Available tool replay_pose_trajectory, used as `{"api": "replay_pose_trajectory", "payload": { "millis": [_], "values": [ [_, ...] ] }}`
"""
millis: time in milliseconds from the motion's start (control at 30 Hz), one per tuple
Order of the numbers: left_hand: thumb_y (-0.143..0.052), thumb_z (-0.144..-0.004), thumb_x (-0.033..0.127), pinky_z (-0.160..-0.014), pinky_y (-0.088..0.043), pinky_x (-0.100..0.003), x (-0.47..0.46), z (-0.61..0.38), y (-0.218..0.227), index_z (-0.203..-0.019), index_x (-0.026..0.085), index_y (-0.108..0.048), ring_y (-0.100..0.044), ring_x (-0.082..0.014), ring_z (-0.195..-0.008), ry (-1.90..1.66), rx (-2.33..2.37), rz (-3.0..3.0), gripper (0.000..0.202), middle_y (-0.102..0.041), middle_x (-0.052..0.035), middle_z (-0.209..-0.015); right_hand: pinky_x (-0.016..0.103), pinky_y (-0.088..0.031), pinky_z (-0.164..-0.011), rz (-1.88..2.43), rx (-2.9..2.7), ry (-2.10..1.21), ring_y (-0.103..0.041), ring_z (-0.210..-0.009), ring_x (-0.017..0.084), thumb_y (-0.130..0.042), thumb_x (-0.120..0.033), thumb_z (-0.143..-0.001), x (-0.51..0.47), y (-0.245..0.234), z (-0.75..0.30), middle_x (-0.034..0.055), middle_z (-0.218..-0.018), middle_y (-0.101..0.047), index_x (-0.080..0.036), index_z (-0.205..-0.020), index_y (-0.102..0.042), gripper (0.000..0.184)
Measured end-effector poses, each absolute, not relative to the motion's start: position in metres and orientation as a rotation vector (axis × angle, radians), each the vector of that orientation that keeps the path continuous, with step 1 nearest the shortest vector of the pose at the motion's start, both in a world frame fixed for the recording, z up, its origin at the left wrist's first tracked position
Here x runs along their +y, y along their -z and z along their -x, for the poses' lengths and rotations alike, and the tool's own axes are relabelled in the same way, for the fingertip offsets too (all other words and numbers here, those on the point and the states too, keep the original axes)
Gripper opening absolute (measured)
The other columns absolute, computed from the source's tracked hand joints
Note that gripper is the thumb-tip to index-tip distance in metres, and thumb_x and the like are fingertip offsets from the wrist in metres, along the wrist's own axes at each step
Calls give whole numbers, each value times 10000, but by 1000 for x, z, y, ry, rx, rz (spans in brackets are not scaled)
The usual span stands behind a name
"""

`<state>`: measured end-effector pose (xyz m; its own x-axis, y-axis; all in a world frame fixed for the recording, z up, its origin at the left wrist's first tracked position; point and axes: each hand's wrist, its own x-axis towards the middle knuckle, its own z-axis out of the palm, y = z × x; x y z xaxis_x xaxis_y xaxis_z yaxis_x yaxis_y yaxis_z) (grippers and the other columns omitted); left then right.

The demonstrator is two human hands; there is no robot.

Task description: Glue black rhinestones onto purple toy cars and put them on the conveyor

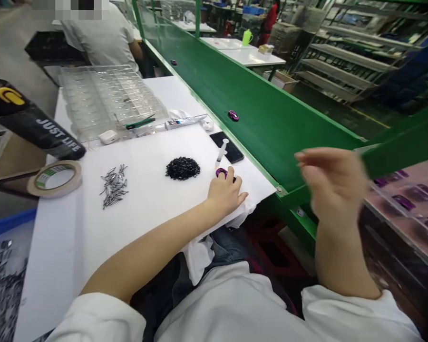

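My left hand rests on the white table near its right edge, fingers curled over a small purple part. A white syringe stands tilted just beyond that hand. My right hand is raised in the air to the right, in front of the green conveyor; it is smeared by motion, fingers loosely extended, and nothing shows in it. A heap of small black parts lies left of the left hand. A scatter of thin metal pins lies farther left.
A purple part rides the conveyor. A black phone, a glue tube, stacked clear trays, a tape roll and a black bottle are on the table. Another person sits ahead. Trays of purple parts sit at right.
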<state>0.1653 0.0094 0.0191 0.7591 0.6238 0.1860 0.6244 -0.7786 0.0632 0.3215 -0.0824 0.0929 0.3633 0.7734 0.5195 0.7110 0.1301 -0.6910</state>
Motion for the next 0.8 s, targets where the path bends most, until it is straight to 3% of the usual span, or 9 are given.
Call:
{"api": "replay_pose_trajectory", "payload": {
  "millis": [67, 167, 267, 333, 433, 533, 667, 733, 800],
  "values": [
    [-448, -870, 434, -675, -501, -381, 5, -157, -19, -1089, 105, -568, -564, -329, -969, 298, -1040, 2945, 412, -395, -233, -1331, 411, -468, -877, 1594, -1411, -330, -563, -1031, 218, -578, -342, -767, -48, -77, -312, 79, -1164, -559, -232, -1110, -524, 364],
    [-411, -885, 207, -673, -496, -360, 0, -130, -20, -999, 121, -581, -594, -256, -872, 273, -1003, 2970, 222, -445, -198, -1295, 448, -426, -947, 1631, -1376, -714, -500, -1150, 240, -591, -335, -730, 0, -59, -302, 104, -1324, -447, -235, -1211, -434, 516],
    [-357, -859, 70, -673, -501, -343, -2, -94, -18, -936, 143, -575, -599, -216, -842, 292, -1005, 3005, 243, -501, -152, -1224, 415, -408, -978, 1578, -1316, -997, -472, -1183, 214, -584, -368, -738, 33, -47, -289, 101, -1333, -433, -234, -1265, -370, 584],
    [-398, -854, 89, -676, -510, -311, 0, -70, -17, -910, 164, -557, -599, -190, -863, 338, -1036, 3041, 184, -497, -119, -1207, 397, -430, -947, 1561, -1304, -1145, -520, -1110, 203, -583, -394, -746, 48, -41, -279, 91, -1222, -523, -219, -1202, -439, 509],
    [-488, -820, 126, -630, -507, -236, 4, -41, -18, -843, 169, -505, -596, -122, -793, 430, -1157, 3072, 52, -507, -77, -1106, 411, -436, -913, 1598, -1323, -1235, -572, -969, 214, -551, -461, -770, 60, -37, -270, 100, -988, -613, -153, -859, -600, 325],
    [-584, -748, 148, -554, -484, -202, 6, -26, -18, -799, 176, -449, -558, -76, -651, 640, -1363, 3147, 147, -516, -32, -993, 393, -452, -867, 1558, -1267, -1222, -572, -959, 214, -470, -527, -807, 57, -43, -262, 95, -940, -626, -153, -653, -583, 419],
    [-570, -742, 173, -544, -467, -217, 3, -22, -17, -831, 188, -437, -552, -89, -634, 835, -1570, 3188, 161, -538, -7, -929, 316, -478, -765, 1116, -1256, -1089, -617, -915, 173, -514, -424, -827, 36, -61, -234, 41, -859, -669, -189, -845, -635, 264],
    [-538, -764, 170, -562, -460, -225, 1, -22, -16, -888, 183, -447, -563, -104, -652, 836, -1586, 3142, 154, -565, -3, -888, 274, -478, -650, 859, -1299, -1073, -631, -737, 131, -573, -295, -805, 28, -67, -214, -13, -727, -658, -230, -940, -615, 156],
    [-526, -780, 166, -579, -449, -228, 0, -21, -16, -926, 173, -462, -566, -111, -656, 858, -1568, 3100, 159, -594, 2, -841, 238, -421, -499, 663, -1305, -1126, -537, -504, 94, -588, -243, -788, 24, -69, -196, -64, -559, -565, -259, -883, -592, 97]
  ]
}}
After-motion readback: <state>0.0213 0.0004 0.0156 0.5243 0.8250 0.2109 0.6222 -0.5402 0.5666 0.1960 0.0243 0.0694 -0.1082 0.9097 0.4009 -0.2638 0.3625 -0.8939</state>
